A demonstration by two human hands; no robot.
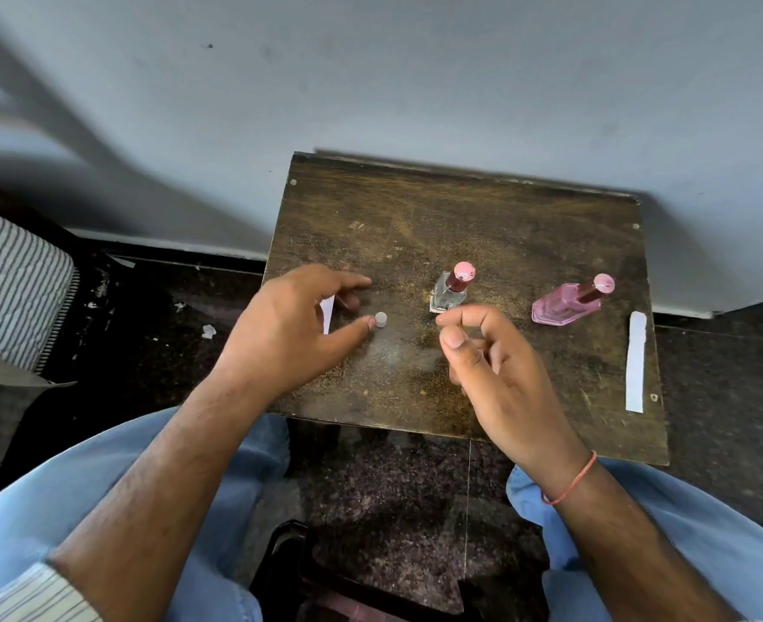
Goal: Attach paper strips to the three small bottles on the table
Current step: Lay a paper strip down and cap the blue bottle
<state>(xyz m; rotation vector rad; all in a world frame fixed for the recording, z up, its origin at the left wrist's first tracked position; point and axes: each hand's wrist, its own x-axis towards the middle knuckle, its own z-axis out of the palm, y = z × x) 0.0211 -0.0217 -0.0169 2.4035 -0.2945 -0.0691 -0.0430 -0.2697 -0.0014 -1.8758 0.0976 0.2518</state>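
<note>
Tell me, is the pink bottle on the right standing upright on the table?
No, the pink bottle lies on its side on the table, its cap pointing toward the wall.

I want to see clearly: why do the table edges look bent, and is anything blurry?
Head view: the wide-angle lens bows the dark wooden table edges; the far edge smears slightly; a big soft shadow crosses the grey wall; the pink-capped clear glass bottle stays sharp.
</note>
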